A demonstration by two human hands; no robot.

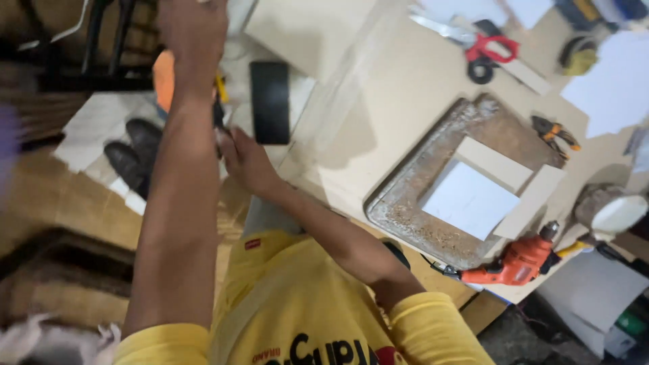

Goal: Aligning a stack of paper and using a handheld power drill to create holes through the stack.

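Note:
My left hand [193, 30] reaches far forward, back of the hand up and fingers curled; what it holds is hidden. An orange object [162, 80] shows just behind its wrist. My right hand [242, 159] is lower and closer to me, its fingers closed on a thin dark tool [219, 120] with a yellow part [222, 88] beyond it. A black phone [270, 101] lies flat just right of both hands. Both sleeves are yellow.
A beige worktable [405, 88] carries a worn brown board [412, 203] with white and beige sheets [470, 199] on it. Red-handled scissors [490, 51], orange-handled pliers [556, 132] and an orange drill [514, 263] lie around. Black shoes [135, 152] sit on the floor at the left.

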